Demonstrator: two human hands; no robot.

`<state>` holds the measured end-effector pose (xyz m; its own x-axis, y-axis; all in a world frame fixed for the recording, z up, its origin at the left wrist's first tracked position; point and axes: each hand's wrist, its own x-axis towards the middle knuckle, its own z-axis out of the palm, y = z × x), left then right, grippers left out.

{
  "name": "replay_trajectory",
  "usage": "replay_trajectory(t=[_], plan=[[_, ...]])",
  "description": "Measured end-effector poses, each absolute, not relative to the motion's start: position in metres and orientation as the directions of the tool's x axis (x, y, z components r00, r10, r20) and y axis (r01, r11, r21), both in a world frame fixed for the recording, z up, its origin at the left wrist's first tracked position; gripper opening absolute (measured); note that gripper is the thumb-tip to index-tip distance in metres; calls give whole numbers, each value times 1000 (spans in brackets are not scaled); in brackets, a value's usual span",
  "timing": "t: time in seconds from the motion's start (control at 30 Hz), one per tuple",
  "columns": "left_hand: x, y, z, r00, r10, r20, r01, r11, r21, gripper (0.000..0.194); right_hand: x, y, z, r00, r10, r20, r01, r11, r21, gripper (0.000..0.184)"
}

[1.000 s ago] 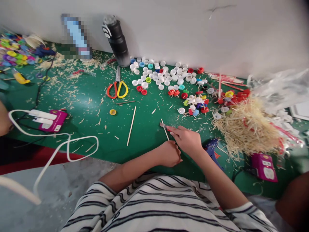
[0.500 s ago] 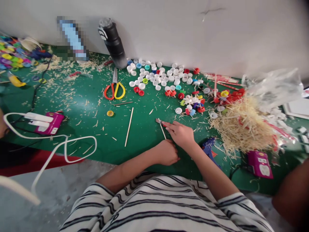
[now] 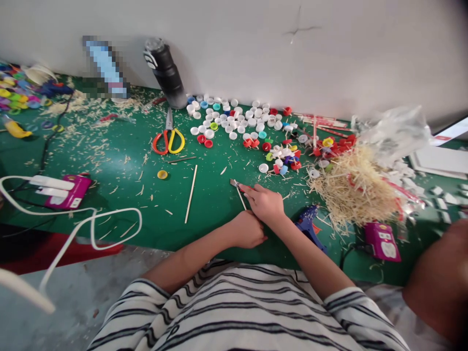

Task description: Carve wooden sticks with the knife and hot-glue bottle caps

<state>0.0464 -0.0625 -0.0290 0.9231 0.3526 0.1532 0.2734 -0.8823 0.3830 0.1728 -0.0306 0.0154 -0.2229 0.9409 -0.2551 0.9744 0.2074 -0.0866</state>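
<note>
My right hand is closed around a small knife with a metal blade and a bit of red showing by my fingers. The blade lies across the far end of a thin wooden stick. My left hand is closed on the near end of that stick, low at the table's front, and touches or nearly touches my right wrist. To the left, a second wooden stick lies alone. Scissors with red and yellow handles rest farther back, near a yellow bottle cap.
Many bottle caps spread along the wall beside a black bottle. A heap of wood slivers lies right, near a blue glue gun and a pink power adapter. A white cable loops left. Another person's arm shows at right.
The whole view has shifted slightly, so things on the table sit a little farther left. Both hands keep their grip, and the blade stays at the stick's far end.
</note>
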Motion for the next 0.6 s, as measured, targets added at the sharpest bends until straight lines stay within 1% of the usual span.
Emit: replay_trajectory(t=[0.4, 0.6], plan=[[47, -62, -33, 917, 366, 156, 290, -883, 369, 34, 165, -32, 19, -196, 945, -261, 981, 186, -63, 49], [47, -61, -32, 923, 361, 130, 294, -883, 365, 34, 166, -32, 19, -193, 944, -268, 981, 186, -54, 49]])
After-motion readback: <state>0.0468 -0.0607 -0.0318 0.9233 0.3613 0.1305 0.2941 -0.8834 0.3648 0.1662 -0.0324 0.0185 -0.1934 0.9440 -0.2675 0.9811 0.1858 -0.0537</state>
